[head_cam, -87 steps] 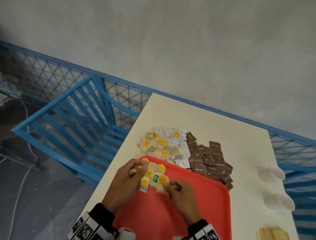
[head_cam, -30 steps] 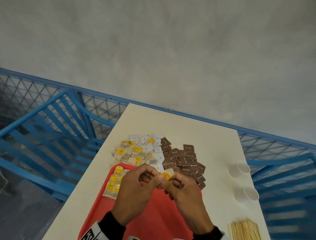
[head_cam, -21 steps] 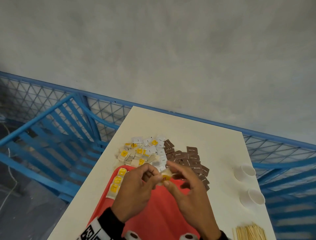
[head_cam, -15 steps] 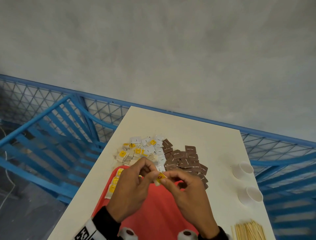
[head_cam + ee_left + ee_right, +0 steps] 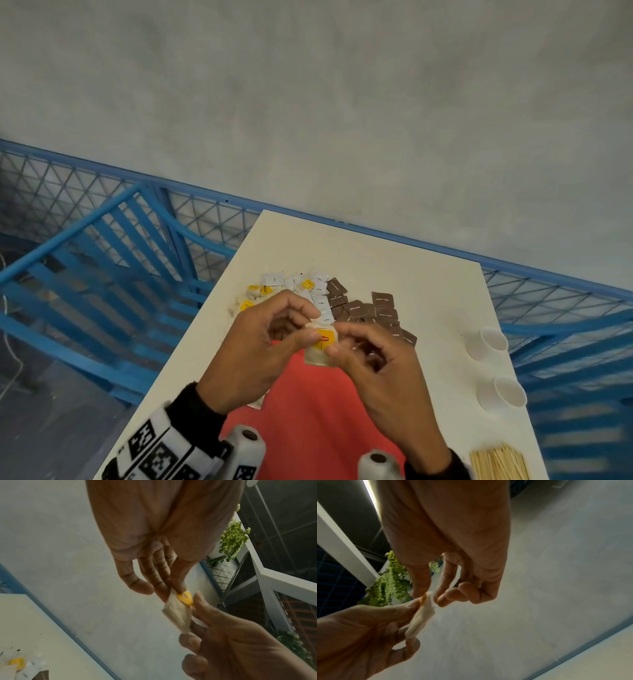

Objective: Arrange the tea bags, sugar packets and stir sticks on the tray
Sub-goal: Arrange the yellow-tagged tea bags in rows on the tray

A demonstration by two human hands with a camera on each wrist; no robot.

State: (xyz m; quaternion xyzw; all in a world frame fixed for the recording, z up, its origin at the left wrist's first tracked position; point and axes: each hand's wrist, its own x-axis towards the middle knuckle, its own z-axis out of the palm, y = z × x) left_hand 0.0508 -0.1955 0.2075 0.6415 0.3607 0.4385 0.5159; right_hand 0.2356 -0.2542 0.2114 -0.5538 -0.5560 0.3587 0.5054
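Observation:
Both hands hold one tea bag (image 5: 320,349) above the far part of the red tray (image 5: 318,428). The bag is pale with a yellow tag facing the head camera. My left hand (image 5: 310,327) pinches its left side with thumb and fingers. My right hand (image 5: 335,341) pinches its right edge. In the left wrist view the left hand (image 5: 169,592) grips the tea bag (image 5: 178,611) at the tag, opposite the right hand (image 5: 223,642). The right wrist view shows the right hand (image 5: 429,593) at the top of the tea bag (image 5: 422,616).
Beyond the tray lie a heap of tea bags and white packets (image 5: 284,286) and brown sugar packets (image 5: 373,310). Two white cups (image 5: 488,342) (image 5: 503,397) stand at the right. Stir sticks (image 5: 496,462) lie at the near right. Blue railing (image 5: 102,260) borders the table.
The hands left the row of tea bags on the tray's far left corner and lifted one bag between them. Over the last second they turned it so its tag faces me.

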